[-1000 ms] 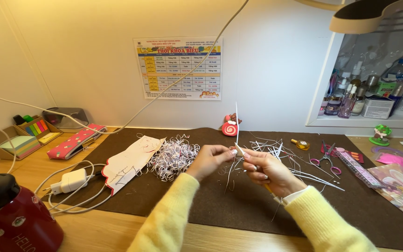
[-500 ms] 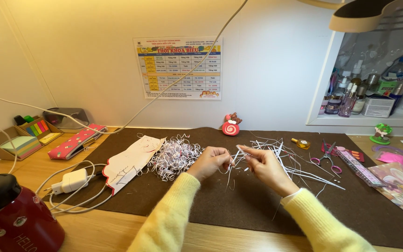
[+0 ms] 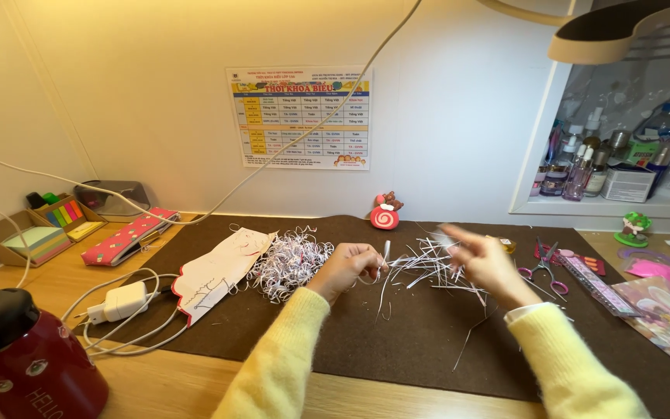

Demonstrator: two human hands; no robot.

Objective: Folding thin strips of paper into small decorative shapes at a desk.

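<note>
- Pinching a thin white paper strip (image 3: 384, 260) between thumb and fingertips, the left hand (image 3: 348, 268) was closed on it at centre frame, above the dark brown mat (image 3: 397, 349).
- The strip stood nearly upright from the pinch, with further length trailing below the fingers.
- The right hand (image 3: 484, 260) was motion-blurred right of centre; its fingers appeared spread over the straight white strips (image 3: 440, 268), and whether it held any could not be determined.
- The straight strips lay fanned on the mat between and beneath both hands.
- A heap of curled shredded paper (image 3: 288, 262) lay just left of the left hand, touching a cut paper sheet (image 3: 215, 271) with a red edge.
- Small scissors (image 3: 543, 264) with pink handles and a patterned ruler (image 3: 595, 279) lay right of the right hand.
- A white charger and cable (image 3: 122, 301) sat at lower left, near a red container (image 3: 25, 361) with a black lid.
- A red swirl ornament (image 3: 385, 215) stood at the mat's far edge, against the wall.
</note>
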